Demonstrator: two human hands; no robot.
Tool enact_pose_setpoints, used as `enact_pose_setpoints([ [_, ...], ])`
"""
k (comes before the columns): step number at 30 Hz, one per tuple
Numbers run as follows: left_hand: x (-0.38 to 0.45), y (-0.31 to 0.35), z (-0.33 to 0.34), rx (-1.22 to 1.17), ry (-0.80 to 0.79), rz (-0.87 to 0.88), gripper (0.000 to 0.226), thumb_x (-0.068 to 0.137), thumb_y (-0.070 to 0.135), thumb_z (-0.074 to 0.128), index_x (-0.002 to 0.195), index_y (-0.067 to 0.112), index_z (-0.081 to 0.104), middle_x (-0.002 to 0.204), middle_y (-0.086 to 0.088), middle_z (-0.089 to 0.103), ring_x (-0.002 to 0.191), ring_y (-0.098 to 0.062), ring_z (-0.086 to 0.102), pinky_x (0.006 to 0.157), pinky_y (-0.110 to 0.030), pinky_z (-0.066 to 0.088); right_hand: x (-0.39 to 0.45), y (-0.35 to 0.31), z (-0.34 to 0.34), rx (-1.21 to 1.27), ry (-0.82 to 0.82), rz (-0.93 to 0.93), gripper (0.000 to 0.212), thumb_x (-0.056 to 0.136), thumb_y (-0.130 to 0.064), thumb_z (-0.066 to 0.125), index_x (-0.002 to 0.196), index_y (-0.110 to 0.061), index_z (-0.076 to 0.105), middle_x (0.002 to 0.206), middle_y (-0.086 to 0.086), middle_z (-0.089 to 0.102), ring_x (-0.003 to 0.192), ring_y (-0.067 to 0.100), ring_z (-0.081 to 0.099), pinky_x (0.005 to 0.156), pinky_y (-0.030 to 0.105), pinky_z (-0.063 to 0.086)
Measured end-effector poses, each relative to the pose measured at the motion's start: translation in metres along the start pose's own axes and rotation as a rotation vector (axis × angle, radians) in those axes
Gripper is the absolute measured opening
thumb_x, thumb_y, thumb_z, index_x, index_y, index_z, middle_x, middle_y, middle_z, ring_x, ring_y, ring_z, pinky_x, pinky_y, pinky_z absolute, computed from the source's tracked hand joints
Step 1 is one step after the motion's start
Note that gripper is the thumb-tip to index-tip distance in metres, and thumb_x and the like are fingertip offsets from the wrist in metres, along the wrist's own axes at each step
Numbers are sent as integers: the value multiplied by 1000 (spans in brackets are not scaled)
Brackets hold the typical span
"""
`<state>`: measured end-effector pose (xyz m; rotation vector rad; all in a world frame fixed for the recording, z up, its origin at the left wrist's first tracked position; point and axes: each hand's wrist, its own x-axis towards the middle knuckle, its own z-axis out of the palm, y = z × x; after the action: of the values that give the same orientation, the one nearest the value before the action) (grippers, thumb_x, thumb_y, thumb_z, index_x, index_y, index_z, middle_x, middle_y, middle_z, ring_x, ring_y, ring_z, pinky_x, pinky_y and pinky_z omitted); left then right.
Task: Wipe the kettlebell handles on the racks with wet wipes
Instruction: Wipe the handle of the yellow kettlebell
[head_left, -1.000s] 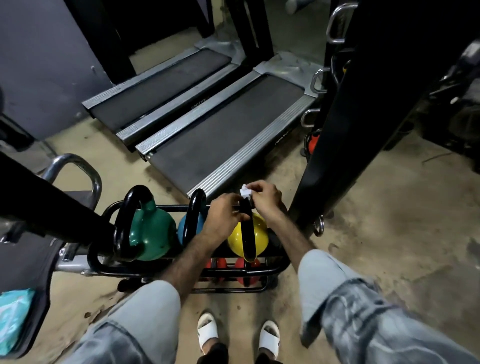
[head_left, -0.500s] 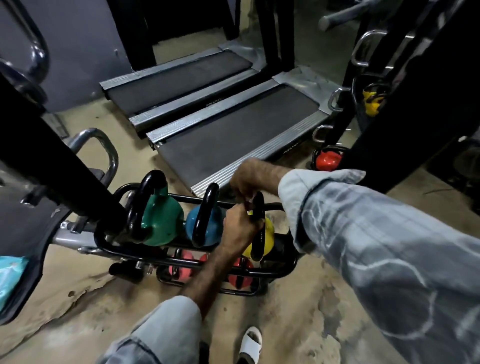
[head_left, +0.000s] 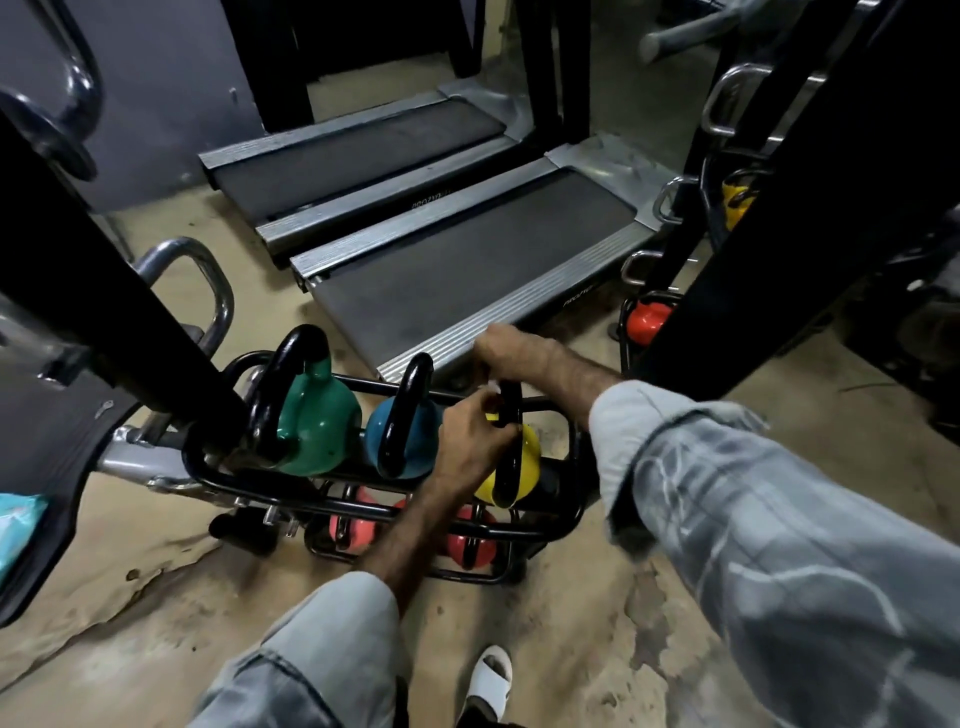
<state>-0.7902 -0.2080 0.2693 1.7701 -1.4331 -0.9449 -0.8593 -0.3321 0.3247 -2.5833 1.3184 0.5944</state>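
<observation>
Our left hand (head_left: 475, 434) grips the black handle (head_left: 510, 447) of the yellow kettlebell (head_left: 527, 465); our right hand (head_left: 511, 351) pinches a white wipe (head_left: 492, 387) at its top. Top rack (head_left: 571, 512) tier: three kettlebells, green (head_left: 317, 426), blue (head_left: 415, 434), yellow. Lower tier: three red ones (head_left: 358, 532), partly hidden.

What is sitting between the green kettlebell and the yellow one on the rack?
In the head view, the blue kettlebell sits between the green kettlebell and the yellow kettlebell on the rack's top row, its black handle standing upright.

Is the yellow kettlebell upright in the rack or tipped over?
Upright: the yellow kettlebell sits in the rack, its black handle pointing up.
</observation>
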Motion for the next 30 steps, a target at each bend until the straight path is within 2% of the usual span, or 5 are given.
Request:
enact_pose_setpoints([
  [9,-2,-4,2,30,12,25,32,75,28,77,104,17,69,94,5,73,84,-6,68,79,-22,54,-38,9,51,586,432,287,23,79,-3,62,94,-14,76,102,10,72,97,26,67,87,35,54],
  [13,-8,-7,0,93,-5,91,28,75,20,75,103,20,72,95,1,75,89,-12,69,82,-25,53,-66,-2,83,778,603,375,27,81,0,65,102,-14,74,101,11,70,93,23,66,74,13,42],
  [20,0,-28,-13,70,-177,194,37,78,0,66,112,13,70,109,-5,72,103,-17,66,94,-31,51,-112,-57,130,1042,779,640,23,81,4,63,98,-8,73,95,6,74,88,16,66,67,0,37],
  [27,-46,-66,-61,-222,-231,202,30,81,14,57,108,21,69,104,4,72,96,-9,68,87,-37,56,-156,-141,146,1596,1022,722,15,89,1,64,98,-10,68,88,0,69,71,-5,63,71,11,50],
  [30,-100,-108,-100,-234,-207,191,24,89,15,56,109,21,68,106,9,70,102,-4,64,94,-30,52,-161,-199,162,1945,943,656,13,91,0,62,99,-9,65,92,4,69,81,9,67,78,26,57],
])
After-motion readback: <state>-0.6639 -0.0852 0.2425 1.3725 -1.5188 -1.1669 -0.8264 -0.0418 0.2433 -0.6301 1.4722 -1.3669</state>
